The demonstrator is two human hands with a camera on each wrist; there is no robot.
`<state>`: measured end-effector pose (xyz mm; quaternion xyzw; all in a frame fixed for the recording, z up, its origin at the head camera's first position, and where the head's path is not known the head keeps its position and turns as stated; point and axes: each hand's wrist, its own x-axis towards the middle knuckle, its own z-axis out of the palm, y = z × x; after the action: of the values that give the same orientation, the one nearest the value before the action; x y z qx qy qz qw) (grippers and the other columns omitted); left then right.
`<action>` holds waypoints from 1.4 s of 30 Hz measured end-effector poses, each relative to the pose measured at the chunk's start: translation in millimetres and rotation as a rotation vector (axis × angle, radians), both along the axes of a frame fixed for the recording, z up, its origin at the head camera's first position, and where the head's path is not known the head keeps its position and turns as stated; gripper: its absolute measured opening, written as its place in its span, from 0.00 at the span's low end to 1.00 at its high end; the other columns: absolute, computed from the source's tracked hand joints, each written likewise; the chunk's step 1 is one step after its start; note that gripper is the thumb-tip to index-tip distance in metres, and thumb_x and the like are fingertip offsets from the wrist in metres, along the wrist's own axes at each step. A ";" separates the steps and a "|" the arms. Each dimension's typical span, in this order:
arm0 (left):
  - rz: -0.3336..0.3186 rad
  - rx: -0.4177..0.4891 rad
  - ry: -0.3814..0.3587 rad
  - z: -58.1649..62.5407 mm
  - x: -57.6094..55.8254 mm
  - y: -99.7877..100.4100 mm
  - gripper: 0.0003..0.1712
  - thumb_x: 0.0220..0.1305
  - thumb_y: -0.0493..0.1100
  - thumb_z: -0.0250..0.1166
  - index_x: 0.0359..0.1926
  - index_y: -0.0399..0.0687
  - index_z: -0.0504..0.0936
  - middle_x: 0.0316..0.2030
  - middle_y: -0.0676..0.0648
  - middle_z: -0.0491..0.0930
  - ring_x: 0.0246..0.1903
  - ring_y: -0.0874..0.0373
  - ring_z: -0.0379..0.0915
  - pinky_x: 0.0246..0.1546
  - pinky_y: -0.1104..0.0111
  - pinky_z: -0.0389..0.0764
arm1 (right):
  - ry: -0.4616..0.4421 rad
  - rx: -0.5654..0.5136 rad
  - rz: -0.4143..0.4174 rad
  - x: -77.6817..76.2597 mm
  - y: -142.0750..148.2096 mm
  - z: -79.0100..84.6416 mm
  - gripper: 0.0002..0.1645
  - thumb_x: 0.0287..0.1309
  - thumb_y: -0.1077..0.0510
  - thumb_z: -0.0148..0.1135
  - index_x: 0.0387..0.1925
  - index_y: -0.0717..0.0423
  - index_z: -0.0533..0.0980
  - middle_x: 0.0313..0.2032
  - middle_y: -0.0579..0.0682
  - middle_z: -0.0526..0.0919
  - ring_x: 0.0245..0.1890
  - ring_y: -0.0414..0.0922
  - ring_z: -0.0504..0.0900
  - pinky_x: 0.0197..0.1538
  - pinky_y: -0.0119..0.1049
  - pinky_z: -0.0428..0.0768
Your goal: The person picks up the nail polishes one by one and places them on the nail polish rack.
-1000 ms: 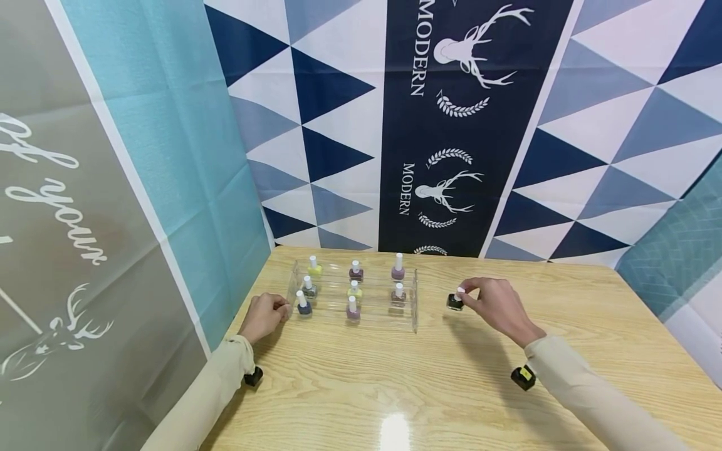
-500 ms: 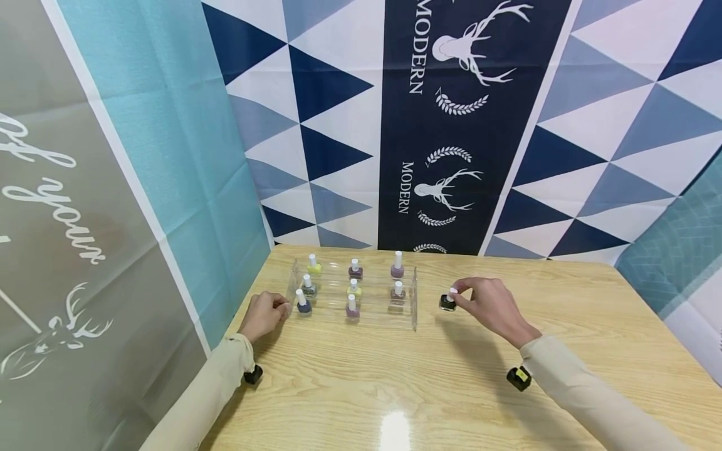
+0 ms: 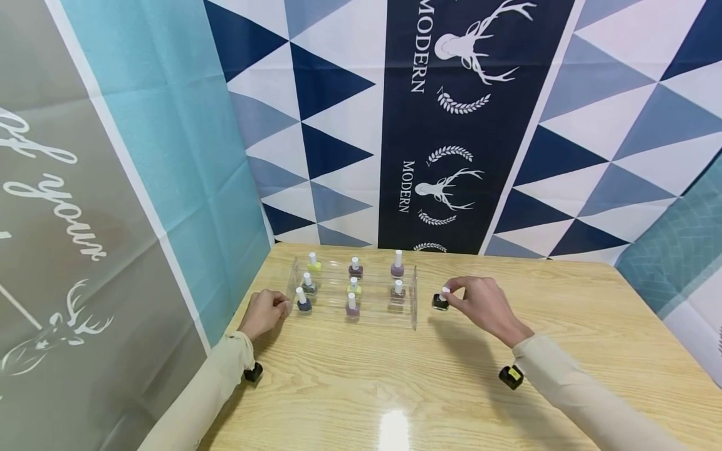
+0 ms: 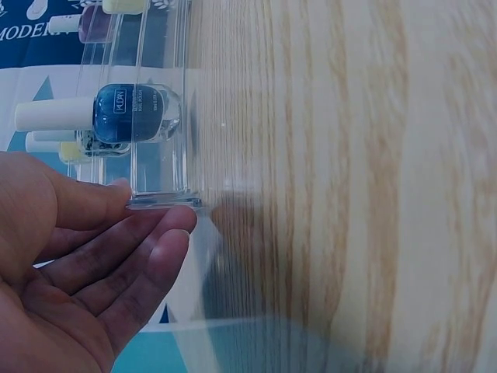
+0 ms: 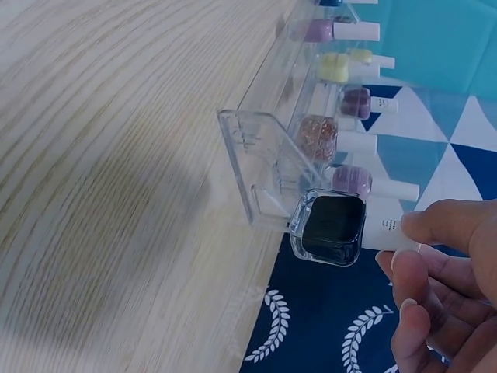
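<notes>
My right hand [image 3: 482, 305] pinches the white cap of a nail polish bottle [image 5: 332, 227] filled with very dark polish. The bottle hangs over the table just right of a clear stepped display rack [image 3: 416, 307]. At the rack's other end, my left hand [image 3: 265, 314] holds the side panel between thumb and fingers. Several white-capped polish bottles stand on the rack's tiers. Nearest the left hand is a dark blue bottle [image 4: 128, 113] on the front tier. A glittery pinkish bottle [image 5: 317, 138] and a mauve bottle [image 5: 351, 180] stand near the rack's right end.
The rack stands on a wood-grain table [image 3: 338, 388] near its back edge. A patterned cloth [image 3: 333, 81] hangs behind, and another cloth [image 3: 186, 156] closes off the left side. Small black devices [image 3: 511, 376] sit at both wrists.
My right hand has carried the dark polish bottle leftward, closer to the rack's right end. My left hand has stayed at the rack's left side.
</notes>
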<state>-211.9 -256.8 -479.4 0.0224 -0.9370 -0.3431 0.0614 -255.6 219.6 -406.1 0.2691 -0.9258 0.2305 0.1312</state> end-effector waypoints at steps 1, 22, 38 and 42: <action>-0.001 0.000 -0.002 0.4 0.0 -0.1 0.11 0.73 0.35 0.62 0.32 0.41 0.88 0.24 0.49 0.83 0.22 0.58 0.72 0.26 0.64 0.74 | -0.003 -0.003 0.001 0.3 -1.4 0.0 0.04 0.62 0.57 0.73 0.37 0.52 0.89 0.30 0.43 0.88 0.18 0.35 0.73 0.24 0.35 0.71; -0.002 0.009 -0.017 -1.4 -1.6 -1.6 0.12 0.74 0.35 0.62 0.32 0.42 0.87 0.24 0.48 0.83 0.21 0.57 0.72 0.24 0.63 0.73 | 0.008 -0.045 0.043 2.9 -30.9 -5.7 0.03 0.60 0.57 0.74 0.35 0.51 0.88 0.29 0.42 0.87 0.16 0.33 0.71 0.22 0.33 0.69; -0.006 -0.001 -0.003 -0.5 -2.7 -0.7 0.11 0.73 0.34 0.61 0.33 0.42 0.88 0.24 0.48 0.83 0.20 0.57 0.72 0.24 0.64 0.73 | 0.026 -0.054 0.105 1.0 -59.6 -12.0 0.02 0.59 0.58 0.74 0.35 0.51 0.88 0.28 0.39 0.87 0.16 0.31 0.70 0.21 0.32 0.68; -0.008 0.006 -0.009 -1.2 -2.1 -1.0 0.11 0.73 0.33 0.61 0.33 0.42 0.88 0.23 0.48 0.82 0.19 0.57 0.71 0.24 0.64 0.73 | 0.010 -0.046 0.109 0.5 -64.9 -15.0 0.03 0.59 0.58 0.74 0.35 0.51 0.88 0.29 0.39 0.88 0.17 0.31 0.71 0.22 0.32 0.69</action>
<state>-214.0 -257.8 -480.6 0.0205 -0.9363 -0.3462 0.0557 -255.1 154.7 -421.1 0.3173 -0.9037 0.2571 0.1290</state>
